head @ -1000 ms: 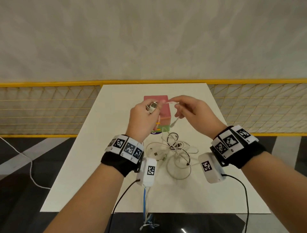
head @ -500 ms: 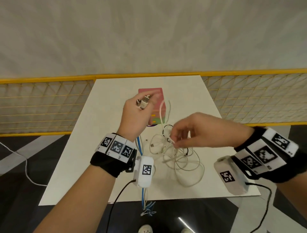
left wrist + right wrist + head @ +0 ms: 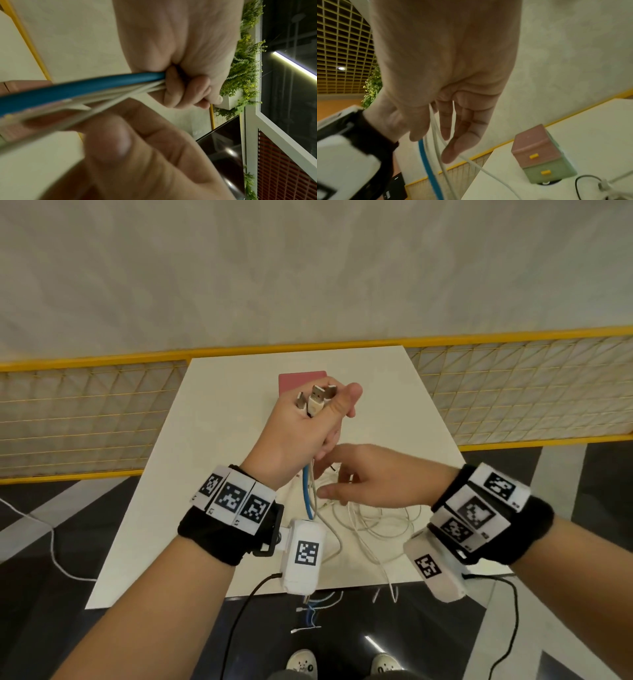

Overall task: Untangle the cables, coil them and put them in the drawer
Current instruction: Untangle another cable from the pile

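The left hand [image 3: 301,429] is raised over the middle of the white table [image 3: 219,440], fist closed around a bundle of cables, with the USB plugs [image 3: 317,400] sticking up out of the top of the fist (at least 3 metal ends show in the head view). Out of the bottom of the fist hang a blue cable [image 3: 307,494] and several white cables [image 3: 370,518]; the left wrist view shows the curled fingers [image 3: 181,93] clamped on the blue strand [image 3: 77,89] and the pale strands beside it.

The right hand [image 3: 373,481] reaches in from the right, just below the left fist, fingers spread and relaxed. In the right wrist view the white strands [image 3: 435,129] run down between those straight fingers [image 3: 464,136] and the blue cable [image 3: 426,161] hangs just left of them; the hand touches them but does not close on them.

The rest of the white cables lie in loose loops on the near part of the table, under and to the right of the hands, with 2 ends trailing over the near edge. A black cable [image 3: 583,181] lies by the tangle near the drawer unit.

The small drawer unit [image 3: 542,154] stands on the far side of the table, behind the left hand, pink drawer on top and green drawer below, each with a yellow handle, both closed.
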The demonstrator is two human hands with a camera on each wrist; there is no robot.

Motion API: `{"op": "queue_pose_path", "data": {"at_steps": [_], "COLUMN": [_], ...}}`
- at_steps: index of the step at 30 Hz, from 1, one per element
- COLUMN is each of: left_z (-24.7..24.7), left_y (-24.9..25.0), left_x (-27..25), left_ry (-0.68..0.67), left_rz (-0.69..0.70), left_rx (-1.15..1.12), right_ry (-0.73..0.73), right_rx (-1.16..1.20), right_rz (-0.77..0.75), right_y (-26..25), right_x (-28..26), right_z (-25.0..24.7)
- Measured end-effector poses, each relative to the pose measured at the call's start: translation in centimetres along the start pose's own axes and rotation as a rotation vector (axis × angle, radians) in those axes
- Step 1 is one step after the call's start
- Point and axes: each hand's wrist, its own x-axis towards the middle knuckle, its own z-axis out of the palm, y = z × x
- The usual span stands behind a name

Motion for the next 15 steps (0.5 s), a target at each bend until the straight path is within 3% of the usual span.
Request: {"op": "queue_pose_path", "data": {"at_steps": [4, 11, 15], "left_z": [-0.1, -2.6, -3.3], "left_y": [0.0, 1.0, 0.4], "left_x": [-0.3, -0.7, -0.6], "left_ry": [0.002, 0.125, 0.131], "left_rz": [0.010, 0.013, -0.057], "left_rx": [-0.035, -0.018, 0.257], "right_ry": [-0.013, -0.056, 0.138], "right_rx": [-0.058, -0.306, -0.183], "right_rz": [-0.063, 0.078, 0.073], "right_y": [0.3, 4.2, 3.8], "right_x": [0.9, 1.4, 1.3], "right_z": [1.6, 0.8, -0.2]}}
